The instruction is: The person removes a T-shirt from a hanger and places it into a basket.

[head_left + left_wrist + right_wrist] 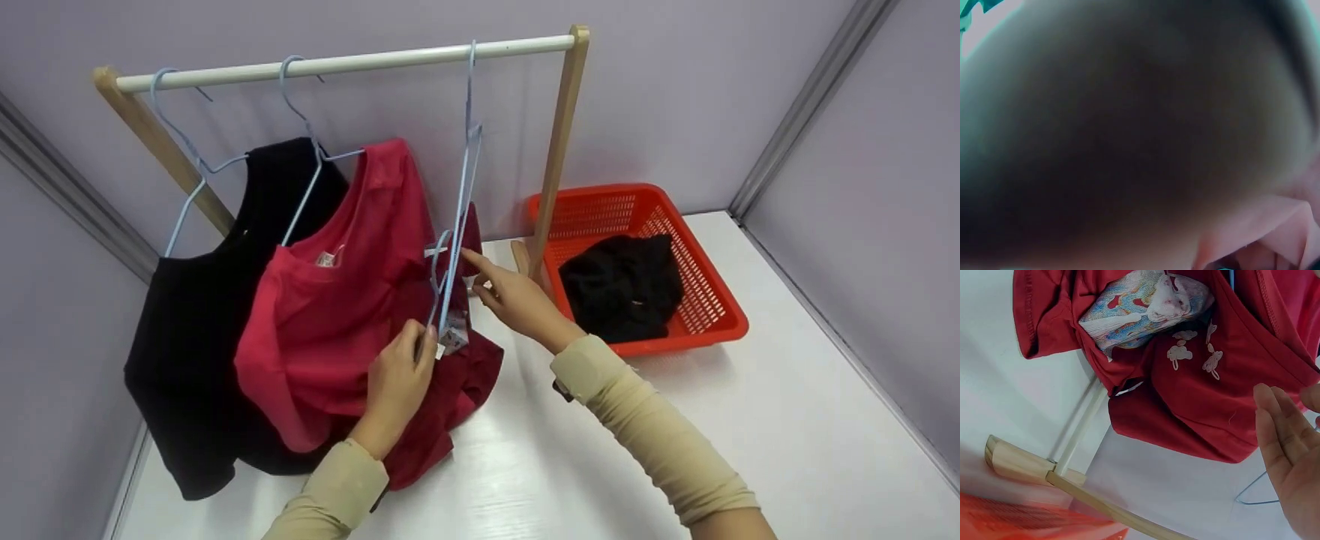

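Note:
In the head view, a light blue hanger hangs edge-on from the rail, its lower end at a dark red garment. My left hand has its thumb and fingers pinched on the hanger's lower end, by the garment's patterned part. My right hand reaches in from the other side, index fingertip right at the hanger. The right wrist view shows that right hand with straight fingers beside the dark red cloth, which has pale embroidery. A blurred dark surface fills most of the left wrist view.
A white rail on wooden posts also carries a black top and a bright pink top on blue hangers. To the right, a red basket containing black cloth stands on the white table.

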A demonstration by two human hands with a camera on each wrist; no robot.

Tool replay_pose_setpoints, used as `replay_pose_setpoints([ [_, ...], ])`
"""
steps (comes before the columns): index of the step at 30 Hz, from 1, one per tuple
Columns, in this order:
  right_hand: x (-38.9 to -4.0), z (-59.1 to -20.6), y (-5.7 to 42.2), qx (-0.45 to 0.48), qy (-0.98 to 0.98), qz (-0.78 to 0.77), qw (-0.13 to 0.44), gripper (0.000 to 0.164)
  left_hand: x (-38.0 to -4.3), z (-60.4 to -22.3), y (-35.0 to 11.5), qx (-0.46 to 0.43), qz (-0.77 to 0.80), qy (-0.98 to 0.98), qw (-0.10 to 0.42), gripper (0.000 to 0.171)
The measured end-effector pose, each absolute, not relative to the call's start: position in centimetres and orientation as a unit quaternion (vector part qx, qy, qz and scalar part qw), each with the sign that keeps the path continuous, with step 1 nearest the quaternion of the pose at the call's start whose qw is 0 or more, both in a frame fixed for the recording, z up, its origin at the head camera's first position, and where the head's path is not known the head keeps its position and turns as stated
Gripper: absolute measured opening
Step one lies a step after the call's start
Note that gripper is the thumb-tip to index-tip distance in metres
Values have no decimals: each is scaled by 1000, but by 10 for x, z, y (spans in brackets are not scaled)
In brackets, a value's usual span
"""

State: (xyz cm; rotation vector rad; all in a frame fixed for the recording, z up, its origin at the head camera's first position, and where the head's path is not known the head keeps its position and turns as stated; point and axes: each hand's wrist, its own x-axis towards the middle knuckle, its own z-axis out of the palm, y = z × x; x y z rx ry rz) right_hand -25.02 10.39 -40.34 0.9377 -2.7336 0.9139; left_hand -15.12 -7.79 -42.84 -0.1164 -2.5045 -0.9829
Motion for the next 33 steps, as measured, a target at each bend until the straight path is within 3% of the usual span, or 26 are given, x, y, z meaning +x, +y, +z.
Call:
replay_pose_setpoints([
  [12, -267, -407, 94, 329, -868, 372, 19, 27, -147, -443, -74, -74, -349, -909, 214, 21],
  [16, -270, -409, 96, 336, -876, 343, 37, 17, -145, -445, -74, -89, -343, -912, 207, 21],
  [21, -273, -416, 102, 320, -887, 330, 43, 9, -146, -439, -74, -102, -324, -930, 143, 20],
  [26, -275, -421, 107, 301, -890, 338, 59, 12, -149, -426, -67, -115, -314, -939, 78, 15],
  [33, -273, -418, 99, 306, -881, 355, 62, 16, -156, -420, -50, -116, -313, -940, 76, 46],
])
